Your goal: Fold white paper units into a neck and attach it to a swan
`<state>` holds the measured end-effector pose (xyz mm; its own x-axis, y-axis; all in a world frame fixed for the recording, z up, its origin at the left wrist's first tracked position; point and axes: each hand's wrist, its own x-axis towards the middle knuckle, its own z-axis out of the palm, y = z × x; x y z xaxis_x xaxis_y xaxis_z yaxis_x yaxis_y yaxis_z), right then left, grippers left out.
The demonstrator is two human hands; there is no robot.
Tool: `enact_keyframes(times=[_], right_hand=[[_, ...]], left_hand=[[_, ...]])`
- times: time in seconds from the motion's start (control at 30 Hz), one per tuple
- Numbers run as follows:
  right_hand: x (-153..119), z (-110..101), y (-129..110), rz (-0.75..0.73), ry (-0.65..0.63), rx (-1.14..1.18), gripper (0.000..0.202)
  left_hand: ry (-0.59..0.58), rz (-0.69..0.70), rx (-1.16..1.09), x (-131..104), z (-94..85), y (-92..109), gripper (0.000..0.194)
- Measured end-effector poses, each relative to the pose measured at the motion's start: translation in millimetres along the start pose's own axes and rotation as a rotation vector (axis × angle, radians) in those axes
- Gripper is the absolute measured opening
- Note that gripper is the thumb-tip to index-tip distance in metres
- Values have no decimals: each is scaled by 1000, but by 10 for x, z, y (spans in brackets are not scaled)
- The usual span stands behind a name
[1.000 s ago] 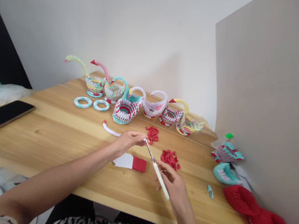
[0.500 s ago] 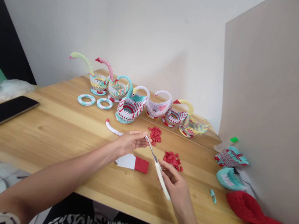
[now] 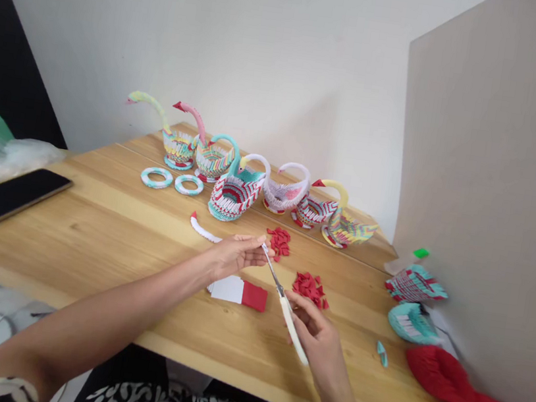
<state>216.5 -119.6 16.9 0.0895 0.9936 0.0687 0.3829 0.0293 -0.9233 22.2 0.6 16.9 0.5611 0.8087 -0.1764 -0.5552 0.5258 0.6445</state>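
Above the wooden table (image 3: pixel 95 223), I note white-handled scissors (image 3: pixel 293 332) gripped by the right hand (image 3: pixel 317 338), tips at the left hand (image 3: pixel 236 256), whose hold I cannot tell. Red pieces (image 3: pixel 309 288) lie near; the left hand partly hides a white curved piece (image 3: pixel 201 230); swan-shaped baskets (image 3: pixel 233 197) stand beyond.

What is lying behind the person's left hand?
Behind the left hand, a red-tipped white curved piece shows on the table; its right end is covered, so what lies there cannot be seen.
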Motion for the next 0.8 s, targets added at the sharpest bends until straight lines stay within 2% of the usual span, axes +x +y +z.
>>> enact_keyframes(times=[0.13, 0.27, 0.33, 0.4, 0.53, 0.6, 0.67, 0.8], right_hand=[[-37, -12, 24, -126, 27, -139, 29], [-106, 35, 23, -311, 148, -404, 29], [-119, 65, 7, -346, 179, -432, 30], [-106, 81, -14, -283, 159, -359, 30], [-30, 68, -50, 59, 14, -18, 40], [4, 75, -56, 162, -39, 74, 45], [20, 115, -56, 88, 3, -2, 40], [-12, 234, -79, -284, 163, -383, 29]], left_hand=[[-50, 28, 61, -14, -11, 17, 21], [-70, 91, 143, 0, -38, -5, 30], [-63, 115, 163, 10, -46, -25, 31], [-62, 116, 147, 17, -47, -40, 32], [-65, 91, 103, 24, -48, -48, 32], [-61, 96, 114, 28, -56, -51, 30], [-46, 114, 139, 34, -68, -61, 30], [8, 141, 127, 53, -93, -76, 29]])
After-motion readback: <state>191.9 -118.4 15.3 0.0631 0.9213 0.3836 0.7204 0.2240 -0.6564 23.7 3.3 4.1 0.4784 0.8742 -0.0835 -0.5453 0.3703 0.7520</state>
